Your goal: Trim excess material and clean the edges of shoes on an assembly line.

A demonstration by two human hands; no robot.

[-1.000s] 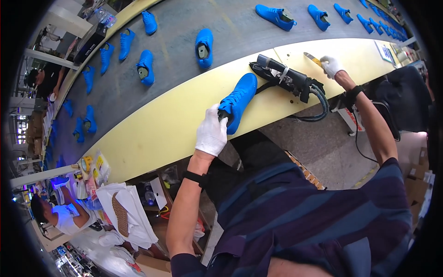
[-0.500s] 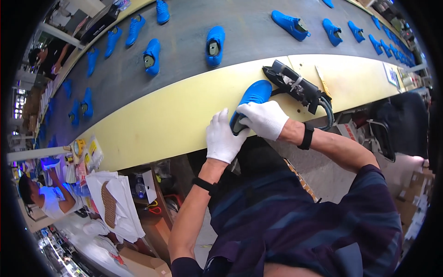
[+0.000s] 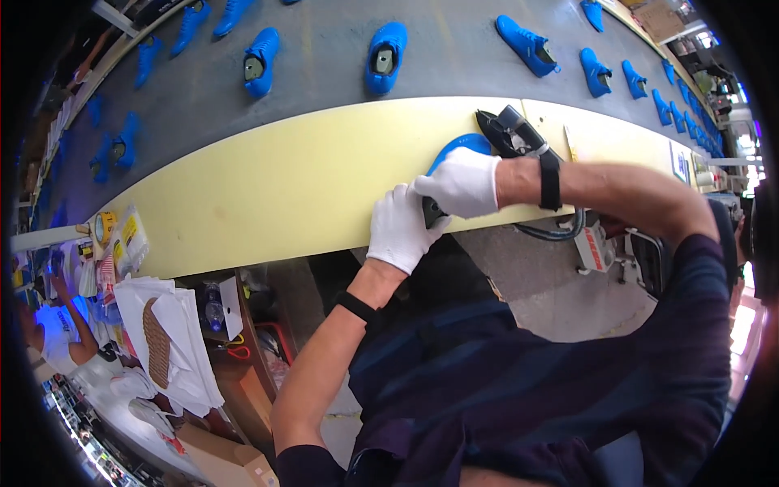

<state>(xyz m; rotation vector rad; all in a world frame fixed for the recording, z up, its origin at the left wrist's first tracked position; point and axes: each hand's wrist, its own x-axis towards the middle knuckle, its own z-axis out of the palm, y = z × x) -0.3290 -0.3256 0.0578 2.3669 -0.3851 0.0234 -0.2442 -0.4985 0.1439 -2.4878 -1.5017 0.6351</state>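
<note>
Our left hand cups the heel of the blue shoe at the yellow table's near edge, fingers half-closed; our right hand curls over the collar, its grip hidden. The long axis slants away, toe forward-right.

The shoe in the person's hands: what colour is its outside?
The shoe is bright blue outside, best seen in the head view.

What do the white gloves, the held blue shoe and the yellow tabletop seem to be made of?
White gloves: probably knitted fabric, snug and matte.
Held shoe: perhaps textile or synthetic, smooth-looking; mostly covered, so uncertain.
Yellow tabletop: likely painted or laminated board, from its flat, even colour and faint sheen.
</note>
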